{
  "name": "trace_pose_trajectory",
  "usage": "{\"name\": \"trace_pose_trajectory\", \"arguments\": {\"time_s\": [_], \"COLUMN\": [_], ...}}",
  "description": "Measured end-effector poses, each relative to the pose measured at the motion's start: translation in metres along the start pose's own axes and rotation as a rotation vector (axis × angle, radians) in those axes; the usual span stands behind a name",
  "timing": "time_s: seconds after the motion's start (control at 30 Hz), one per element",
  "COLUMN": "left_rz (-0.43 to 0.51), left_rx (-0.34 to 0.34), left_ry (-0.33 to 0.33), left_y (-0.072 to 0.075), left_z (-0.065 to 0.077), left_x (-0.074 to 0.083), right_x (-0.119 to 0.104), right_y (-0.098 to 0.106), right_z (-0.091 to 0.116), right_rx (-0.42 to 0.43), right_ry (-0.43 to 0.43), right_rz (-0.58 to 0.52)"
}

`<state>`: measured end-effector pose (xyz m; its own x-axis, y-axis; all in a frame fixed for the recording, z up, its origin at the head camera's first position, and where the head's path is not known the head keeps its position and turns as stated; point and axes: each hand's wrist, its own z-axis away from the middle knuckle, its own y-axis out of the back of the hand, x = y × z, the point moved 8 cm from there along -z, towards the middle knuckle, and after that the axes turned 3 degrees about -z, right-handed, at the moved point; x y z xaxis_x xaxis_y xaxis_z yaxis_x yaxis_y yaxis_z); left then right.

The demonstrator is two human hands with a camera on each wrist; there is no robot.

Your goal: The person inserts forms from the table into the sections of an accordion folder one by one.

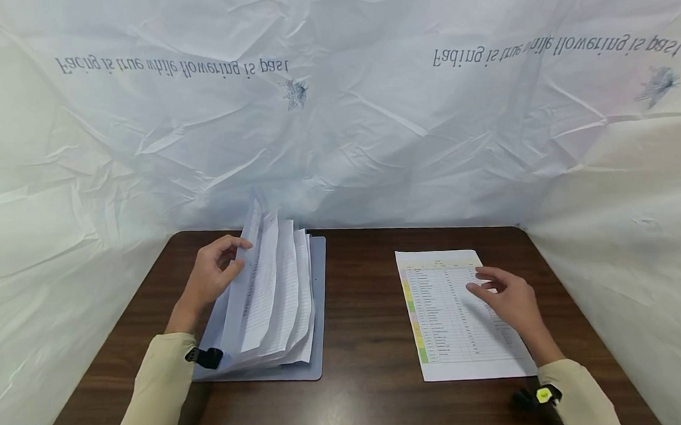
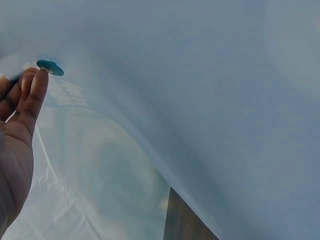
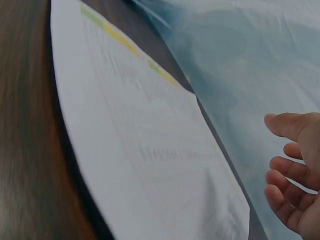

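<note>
A pale blue translucent document folder (image 1: pixel 321 284) lies on the left of the table, with several printed sheets (image 1: pixel 284 299) fanned out inside it. My left hand (image 1: pixel 209 271) pinches the edge of its raised cover (image 1: pixel 236 301) between thumb and fingers. At the fingertips in the left wrist view is a teal button (image 2: pixel 50 68) on the cover. On the right lies a single printed sheet (image 1: pixel 444 313) with a coloured strip down its left side. My right hand (image 1: pixel 511 298) hovers over that sheet's right edge, fingers loosely bent, holding nothing.
The dark brown wooden table (image 1: pixel 360 314) has rounded far corners. White wrinkled plastic sheeting (image 1: pixel 366 153) with printed lettering hangs behind the table and along both sides. Each wrist wears a strap with a small black device.
</note>
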<state>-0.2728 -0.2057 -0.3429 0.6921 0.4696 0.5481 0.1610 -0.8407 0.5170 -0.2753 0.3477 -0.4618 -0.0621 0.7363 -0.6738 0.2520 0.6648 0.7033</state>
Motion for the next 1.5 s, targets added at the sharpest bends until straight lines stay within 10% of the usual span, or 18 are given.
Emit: {"name": "trace_pose_trajectory", "arguments": {"time_s": [0.23,0.6,1.03,1.5], "left_rz": [-0.012,-0.026,-0.017,-0.014], "left_rx": [0.001,0.026,0.010,0.018], "left_ry": [0.000,0.016,-0.005,0.008], "left_y": [0.000,-0.004,0.002,0.004], "left_z": [0.000,0.010,0.001,0.002], "left_x": [0.001,-0.040,0.002,0.001], "right_x": [0.028,0.051,0.063,0.062], "right_y": [0.007,0.004,-0.005,-0.002], "right_z": [0.008,0.013,0.011,0.016], "right_rx": [-0.012,-0.059,-0.162,-0.228], "right_ry": [-0.047,-0.133,-0.227,-0.261], "right_rz": [0.033,0.085,0.115,0.027]}}
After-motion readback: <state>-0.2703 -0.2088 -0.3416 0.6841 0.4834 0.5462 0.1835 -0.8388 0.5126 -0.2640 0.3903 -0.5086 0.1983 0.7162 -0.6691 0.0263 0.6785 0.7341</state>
